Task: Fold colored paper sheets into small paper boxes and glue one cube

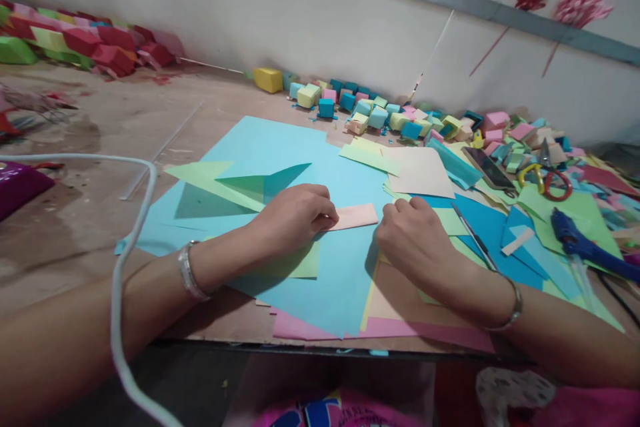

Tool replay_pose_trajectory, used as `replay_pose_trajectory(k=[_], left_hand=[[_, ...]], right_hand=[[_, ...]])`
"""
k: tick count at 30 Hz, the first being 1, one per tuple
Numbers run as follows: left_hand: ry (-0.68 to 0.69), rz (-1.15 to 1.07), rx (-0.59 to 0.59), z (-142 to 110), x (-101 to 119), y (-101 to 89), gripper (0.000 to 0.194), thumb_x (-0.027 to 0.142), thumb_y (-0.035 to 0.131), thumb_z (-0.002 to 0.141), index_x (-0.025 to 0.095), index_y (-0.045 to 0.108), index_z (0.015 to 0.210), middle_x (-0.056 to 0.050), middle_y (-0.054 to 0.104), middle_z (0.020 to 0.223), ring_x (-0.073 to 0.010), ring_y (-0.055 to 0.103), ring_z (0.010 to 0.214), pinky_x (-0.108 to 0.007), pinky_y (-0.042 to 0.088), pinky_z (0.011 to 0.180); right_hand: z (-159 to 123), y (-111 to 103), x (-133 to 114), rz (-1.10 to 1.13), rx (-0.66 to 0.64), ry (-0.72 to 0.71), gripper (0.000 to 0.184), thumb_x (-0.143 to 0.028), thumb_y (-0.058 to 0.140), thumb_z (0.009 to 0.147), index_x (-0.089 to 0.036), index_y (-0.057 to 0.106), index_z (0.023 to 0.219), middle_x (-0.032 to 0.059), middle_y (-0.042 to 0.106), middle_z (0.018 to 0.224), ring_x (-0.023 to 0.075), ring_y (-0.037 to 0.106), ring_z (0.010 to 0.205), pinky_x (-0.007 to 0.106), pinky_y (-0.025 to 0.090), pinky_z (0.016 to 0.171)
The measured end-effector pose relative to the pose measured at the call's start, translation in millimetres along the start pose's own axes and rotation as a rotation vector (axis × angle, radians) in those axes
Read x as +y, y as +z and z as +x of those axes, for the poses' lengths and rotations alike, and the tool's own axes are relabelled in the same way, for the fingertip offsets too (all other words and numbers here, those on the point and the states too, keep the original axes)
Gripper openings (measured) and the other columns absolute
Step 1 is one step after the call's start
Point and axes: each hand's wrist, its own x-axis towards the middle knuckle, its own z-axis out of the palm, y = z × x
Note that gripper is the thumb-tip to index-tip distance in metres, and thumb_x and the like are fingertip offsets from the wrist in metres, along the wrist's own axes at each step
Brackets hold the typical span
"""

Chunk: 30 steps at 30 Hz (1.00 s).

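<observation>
The white cable [117, 307] crosses your left forearm [157, 297], so a sharp pull back could snag it. Your left hand [297, 217] pinches the pale pink strip [357, 215] by its left end, above the light blue sheets [345, 267]; too hard a squeeze might crease it. Your right hand [417, 233] is curled just beside its other end; whether it holds anything, I cannot tell. The brown surface [100, 120] carries red and green blocks [83, 41], smaller ones [326, 108] along the pale wall [210, 0], then scissors [545, 167] and a blue glue gun [583, 237].
</observation>
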Motion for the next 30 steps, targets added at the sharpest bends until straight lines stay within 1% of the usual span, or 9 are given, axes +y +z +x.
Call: replay_pose_trajectory(k=[4,7,12,16,19,21,24,26,30], left_hand=[[-0.027,0.093,-0.029,2.2,4.5,0.4,0.021,0.024,0.057,0.089,0.016,0.068,0.075,-0.004,0.061,0.078,-0.0153,0.053,0.071,-0.028,0.035,0.064],[-0.056,0.129,-0.018,4.5,5.6,3.3,0.012,0.026,0.063,0.087,0.016,0.065,0.081,-0.003,0.058,0.077,-0.0162,0.051,0.072,-0.027,0.033,0.063],[-0.001,0.100,-0.085,5.7,-2.0,-2.3,0.007,0.026,0.066,0.084,0.020,0.067,0.086,-0.003,0.060,0.080,-0.0163,0.052,0.074,-0.026,0.033,0.064],[0.010,0.038,-0.167,4.9,-11.3,-13.0,0.011,0.020,0.065,0.082,0.023,0.070,0.092,-0.003,0.065,0.089,-0.0160,0.056,0.078,-0.026,0.036,0.068],[0.029,0.032,-0.192,5.0,-15.8,-16.3,0.011,0.021,0.068,0.079,0.021,0.067,0.090,-0.002,0.067,0.088,-0.0164,0.057,0.080,-0.027,0.037,0.071],[0.043,0.044,-0.178,5.1,-16.9,-16.1,0.007,0.022,0.068,0.080,0.019,0.066,0.085,-0.002,0.066,0.085,-0.0164,0.057,0.079,-0.028,0.038,0.071],[0.063,0.053,-0.163,4.5,-16.2,-15.3,0.004,0.022,0.067,0.080,0.019,0.068,0.077,-0.003,0.066,0.085,-0.0166,0.057,0.078,-0.029,0.038,0.071],[0.055,0.060,-0.157,4.0,-15.1,-15.6,0.007,0.020,0.068,0.079,0.020,0.070,0.073,-0.003,0.066,0.085,-0.0172,0.058,0.079,-0.029,0.039,0.071],[0.025,0.065,-0.145,3.6,-15.6,-15.9,0.006,0.021,0.071,0.077,0.020,0.071,0.071,-0.003,0.066,0.085,-0.0175,0.059,0.079,-0.029,0.040,0.072]], right_hand=[[4.7,4.4,-12.7,0.055,0.149,-0.178,0.018,-0.003,0.048,0.084,-0.013,0.063,0.085,0.0104,0.059,0.081,0.0213,0.046,0.072,0.034,0.021,0.058],[6.7,14.3,-17.6,0.109,0.187,-0.267,0.019,-0.001,0.047,0.082,-0.013,0.061,0.081,0.0123,0.058,0.084,0.0220,0.045,0.075,0.035,0.024,0.059],[-0.4,15.2,-23.5,0.082,0.166,-0.200,0.021,0.004,0.048,0.072,-0.014,0.059,0.071,0.0123,0.057,0.078,0.0209,0.044,0.069,0.034,0.024,0.057],[-10.1,4.5,-27.5,-0.019,0.037,-0.105,0.022,0.006,0.050,0.064,-0.016,0.055,0.061,0.0098,0.052,0.065,0.0191,0.042,0.060,0.033,0.019,0.053],[-9.3,1.0,-26.0,0.003,0.024,-0.003,0.022,0.005,0.051,0.065,-0.016,0.055,0.060,0.0084,0.050,0.061,0.0181,0.041,0.057,0.033,0.019,0.052],[-2.4,3.6,-23.3,0.043,0.104,-0.001,0.020,0.003,0.049,0.073,-0.014,0.059,0.068,0.0105,0.055,0.069,0.0205,0.045,0.064,0.034,0.024,0.054],[11.3,12.8,-20.0,0.161,0.210,-0.142,0.023,-0.005,0.041,0.090,-0.011,0.062,0.099,0.0130,0.063,0.095,0.0230,0.052,0.082,0.036,0.035,0.063],[16.8,18.5,-19.7,0.212,0.195,-0.201,0.030,-0.008,0.036,0.095,-0.009,0.058,0.115,0.0144,0.063,0.111,0.0230,0.054,0.093,0.036,0.041,0.073],[13.7,20.7,-22.8,0.218,0.132,-0.139,0.041,-0.004,0.032,0.094,-0.001,0.050,0.131,0.0223,0.057,0.131,0.0269,0.056,0.111,0.041,0.044,0.091]])
